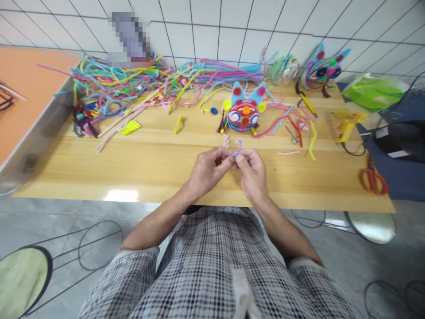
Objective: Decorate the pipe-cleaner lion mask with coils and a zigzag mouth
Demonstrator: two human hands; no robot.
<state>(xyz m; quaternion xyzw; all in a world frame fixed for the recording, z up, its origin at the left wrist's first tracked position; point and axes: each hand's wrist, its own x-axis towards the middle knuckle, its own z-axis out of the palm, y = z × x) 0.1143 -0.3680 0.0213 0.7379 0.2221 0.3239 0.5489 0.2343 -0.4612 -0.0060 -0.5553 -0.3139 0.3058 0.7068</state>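
Between my two hands is a purple pipe cleaner (239,144), its free end curling up above the fingertips. My left hand (210,170) is closed, pinching it from one side. My right hand (251,170) pinches it from the other, thumb on top; the part between the fingers is mostly hidden. Just beyond them sits an animal head made of coiled pipe cleaners (245,116), red-striped with blue ears and button-like eyes. A pale pink zigzag pipe cleaner (226,141) lies by my left fingertips.
Loose pipe cleaners (122,82) pile along the wall. To the right lie small scissors (293,136), a yellow glue gun (348,126), orange-handled scissors (374,179) and a yellow cutter (308,105). A second animal head (322,71) stands at the back right. Stools flank me below the table's edge.
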